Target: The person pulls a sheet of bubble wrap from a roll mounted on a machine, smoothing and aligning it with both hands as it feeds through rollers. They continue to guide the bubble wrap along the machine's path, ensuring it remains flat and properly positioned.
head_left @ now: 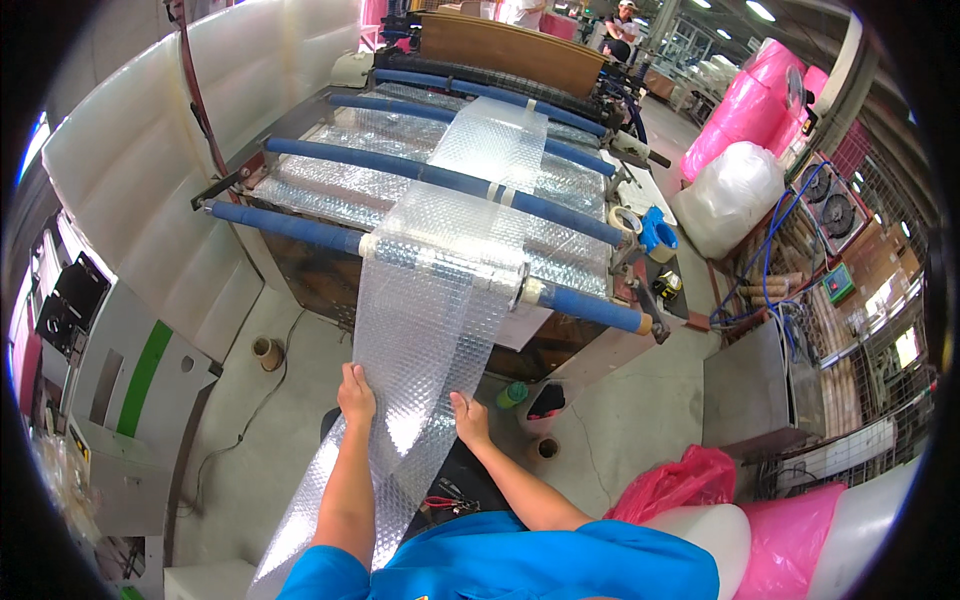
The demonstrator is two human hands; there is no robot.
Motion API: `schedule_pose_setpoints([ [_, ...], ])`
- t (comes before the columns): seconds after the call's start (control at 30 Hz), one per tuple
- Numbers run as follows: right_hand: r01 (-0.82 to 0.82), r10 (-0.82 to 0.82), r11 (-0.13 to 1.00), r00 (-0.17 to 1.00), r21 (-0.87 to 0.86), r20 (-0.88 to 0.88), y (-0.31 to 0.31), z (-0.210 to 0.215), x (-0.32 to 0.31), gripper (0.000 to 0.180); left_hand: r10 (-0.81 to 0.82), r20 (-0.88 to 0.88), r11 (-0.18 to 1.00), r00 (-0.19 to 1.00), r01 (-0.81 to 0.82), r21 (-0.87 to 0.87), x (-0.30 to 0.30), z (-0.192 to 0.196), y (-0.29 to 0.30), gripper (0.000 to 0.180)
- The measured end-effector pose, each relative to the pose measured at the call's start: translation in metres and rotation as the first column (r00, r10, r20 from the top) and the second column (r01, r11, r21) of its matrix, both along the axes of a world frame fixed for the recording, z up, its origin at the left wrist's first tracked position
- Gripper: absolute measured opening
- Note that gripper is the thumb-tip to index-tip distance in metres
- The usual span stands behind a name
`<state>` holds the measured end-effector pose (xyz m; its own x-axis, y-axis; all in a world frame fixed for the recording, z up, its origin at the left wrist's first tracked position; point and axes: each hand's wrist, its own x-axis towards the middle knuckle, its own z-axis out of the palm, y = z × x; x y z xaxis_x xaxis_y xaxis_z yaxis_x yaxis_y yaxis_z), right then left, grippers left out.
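A long strip of clear bubble wrap (425, 310) comes toward me over the blue rollers of a machine and hangs down past my lap to the lower left. My left hand (357, 395) is closed on its left edge. On the opposite edge, my right hand (470, 420) grips the same strip, thumb on top. Between the two hands the film looks slightly folded and shiny. The front blue roller (590, 306) carries the strip just beyond my hands. Red-handled pliers or snips (450, 504) lie by my lap, partly hidden.
Tape rolls (625, 222), a blue tape dispenser (658, 236) and a tape measure (667, 286) sit at the machine's right side. Cardboard tubes (266, 352) and a green-capped bottle (512, 395) stand on the floor. Pink rolls (795, 540) are at right. A person (622, 25) stands far back.
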<state>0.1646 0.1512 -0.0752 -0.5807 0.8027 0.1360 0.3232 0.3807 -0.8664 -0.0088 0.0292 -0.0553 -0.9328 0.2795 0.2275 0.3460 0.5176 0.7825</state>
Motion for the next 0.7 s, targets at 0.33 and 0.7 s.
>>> schedule_pose_setpoints([
  [0.33, -0.02, 0.019, 0.997, 1.0, -0.073, -0.012, 0.0, -0.001, 0.004, 0.046, -0.01, 0.045, 0.999, 0.999, 0.012, -0.033, 0.008, 0.005, -0.005, 0.028],
  [0.7, -0.157, 0.066, 0.941, 0.954, -0.299, -0.294, 0.076, 0.093, -0.042, 0.04, -0.088, 0.043, 0.996, 0.995, 0.089, -0.028, -0.056, 0.103, 0.055, 0.036],
])
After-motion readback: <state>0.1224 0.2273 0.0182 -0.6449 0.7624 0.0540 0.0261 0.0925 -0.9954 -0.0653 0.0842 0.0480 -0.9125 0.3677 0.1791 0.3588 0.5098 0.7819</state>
